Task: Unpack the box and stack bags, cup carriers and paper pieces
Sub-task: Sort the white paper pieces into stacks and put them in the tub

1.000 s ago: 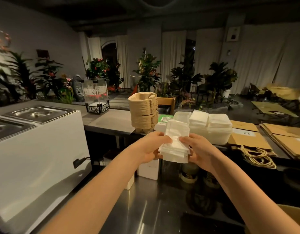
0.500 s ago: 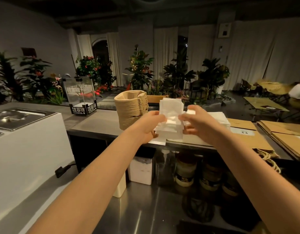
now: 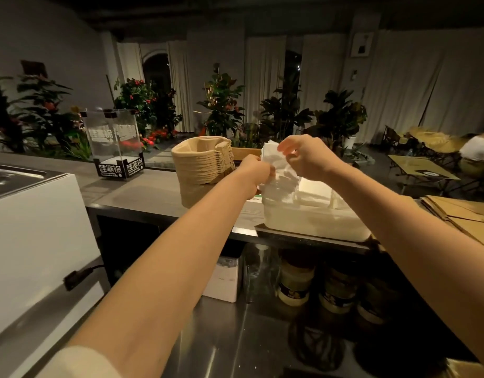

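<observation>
- Left hand (image 3: 256,173): the fingers are curled round the left edge of a bundle of white paper pieces (image 3: 279,171) and grip it.
- Right hand (image 3: 309,156): the fingertips pinch the upper right edge of the same bundle.
- Bundle position: held upright between both hands, over the left end of the white paper stacks (image 3: 314,214) on the counter (image 3: 142,192). Motion blur hides whether its lower edge touches those stacks.
- Cup carriers (image 3: 202,167): one nested brown stack stands on the counter just left of the left hand.
- Brown paper bags (image 3: 464,211): these lie flat at the right end of the counter, beside the white stacks.
- Clear box (image 3: 114,143): this stands on the counter, left of the cup carriers, and carries printed characters.
- White appliance (image 3: 31,227): this occupies the near left.
- Jars (image 3: 295,282): these stand on the steel shelf under the counter.
</observation>
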Demonstrator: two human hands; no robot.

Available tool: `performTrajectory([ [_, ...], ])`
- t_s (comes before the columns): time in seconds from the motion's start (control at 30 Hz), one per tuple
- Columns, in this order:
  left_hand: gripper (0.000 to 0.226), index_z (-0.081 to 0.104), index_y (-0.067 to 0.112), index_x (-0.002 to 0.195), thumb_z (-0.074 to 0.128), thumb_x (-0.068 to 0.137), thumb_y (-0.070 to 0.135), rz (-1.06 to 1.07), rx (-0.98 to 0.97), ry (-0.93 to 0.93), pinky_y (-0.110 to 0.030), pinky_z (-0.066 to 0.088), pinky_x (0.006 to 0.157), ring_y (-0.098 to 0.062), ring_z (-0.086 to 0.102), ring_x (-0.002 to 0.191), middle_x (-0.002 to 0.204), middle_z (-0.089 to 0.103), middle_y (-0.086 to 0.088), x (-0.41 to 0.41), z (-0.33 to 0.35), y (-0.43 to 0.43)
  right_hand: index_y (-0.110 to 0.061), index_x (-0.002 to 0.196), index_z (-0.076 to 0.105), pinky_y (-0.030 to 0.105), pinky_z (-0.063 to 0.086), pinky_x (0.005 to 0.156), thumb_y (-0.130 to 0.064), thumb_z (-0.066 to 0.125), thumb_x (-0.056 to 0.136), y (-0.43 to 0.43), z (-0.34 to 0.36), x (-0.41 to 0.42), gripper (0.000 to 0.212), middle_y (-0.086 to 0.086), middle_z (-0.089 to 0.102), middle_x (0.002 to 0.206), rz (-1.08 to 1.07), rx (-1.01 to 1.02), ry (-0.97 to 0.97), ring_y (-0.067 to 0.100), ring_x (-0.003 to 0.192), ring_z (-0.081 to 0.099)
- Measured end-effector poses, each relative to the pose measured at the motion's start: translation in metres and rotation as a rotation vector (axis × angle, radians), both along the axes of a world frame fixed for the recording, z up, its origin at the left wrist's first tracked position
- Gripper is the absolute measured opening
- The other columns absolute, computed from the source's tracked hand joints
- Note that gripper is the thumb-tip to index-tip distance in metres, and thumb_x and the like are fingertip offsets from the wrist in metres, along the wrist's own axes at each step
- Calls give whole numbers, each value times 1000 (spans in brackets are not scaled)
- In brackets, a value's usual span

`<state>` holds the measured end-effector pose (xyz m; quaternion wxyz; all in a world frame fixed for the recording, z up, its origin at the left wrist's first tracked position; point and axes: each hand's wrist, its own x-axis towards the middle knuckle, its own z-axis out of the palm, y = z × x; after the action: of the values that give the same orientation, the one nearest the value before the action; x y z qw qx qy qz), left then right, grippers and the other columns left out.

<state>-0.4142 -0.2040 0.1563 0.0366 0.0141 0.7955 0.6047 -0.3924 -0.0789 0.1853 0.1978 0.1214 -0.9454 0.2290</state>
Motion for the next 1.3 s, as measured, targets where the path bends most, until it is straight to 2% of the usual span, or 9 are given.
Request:
performTrajectory([
  [0.1,46,44,12,136,58,92,10,6,-78,-23,-49,50,96,-31,54,109,122,54,-15,-16,-7,5,-10,122,61,30,46,95,7,44,92,-1,-8,-14,38,11,60,128,12,130,-37,26,116,57],
  [0.3,28,59,7,121,59,95,19,-22,-294,51,-35,53,84,-20,56,84,111,62,-14,-34,-7,8,-11,116,66,27,48,84,6,49,91,-1,-16,-27,35,10,61,120,0,259,-156,25,107,59],
  [0.5,45,50,7,131,64,91,21,-56,-650,192,-35,47,82,-31,55,112,125,56,-15,-35,-15,20,-6,112,69,40,50,94,0,47,91,-3,-18,-27,31,13,67,112,-16,405,-248,30,104,61],
  [0.63,46,48,12,132,64,90,24,-57,-905,275,-44,42,97,-36,42,124,134,46,-16,-36,-26,23,-4,123,61,32,46,92,-1,45,94,-9,-24,-23,33,13,63,119,-15,504,-326,29,108,59],
  [0.73,47,48,14,134,64,91,23,-75,-946,362,-46,41,102,-34,42,124,134,47,-14,-34,-27,22,-3,123,60,32,45,94,-5,48,95,-9,-22,-23,31,12,63,119,-20,516,-348,28,109,58],
  [0.87,40,55,15,127,65,90,25,-120,-948,402,-46,46,98,-30,51,115,121,58,-8,-33,-30,21,1,113,63,32,47,85,-9,52,94,-5,-21,-27,24,7,64,105,-1,607,-337,24,93,59],
  [0.97,38,54,14,126,62,92,30,-170,-1007,391,-45,47,95,-29,52,108,115,58,-8,-30,-29,21,-6,117,64,35,47,95,-10,60,91,0,-26,-32,27,11,65,114,5,635,-344,28,105,60],
  [1.17,11,52,14,89,50,93,24,-284,-1139,337,-50,48,95,-34,54,102,109,58,-13,-25,-22,9,-11,103,75,29,45,80,-1,56,89,14,-31,-36,25,5,67,102,71,522,-261,20,90,58],
  [1.3,34,62,5,120,41,99,19,-377,-1135,291,-40,47,98,-29,58,105,115,64,-12,-19,-17,5,-14,96,76,24,39,77,-4,56,90,16,-33,-36,22,0,64,96,73,490,-279,15,88,55],
])
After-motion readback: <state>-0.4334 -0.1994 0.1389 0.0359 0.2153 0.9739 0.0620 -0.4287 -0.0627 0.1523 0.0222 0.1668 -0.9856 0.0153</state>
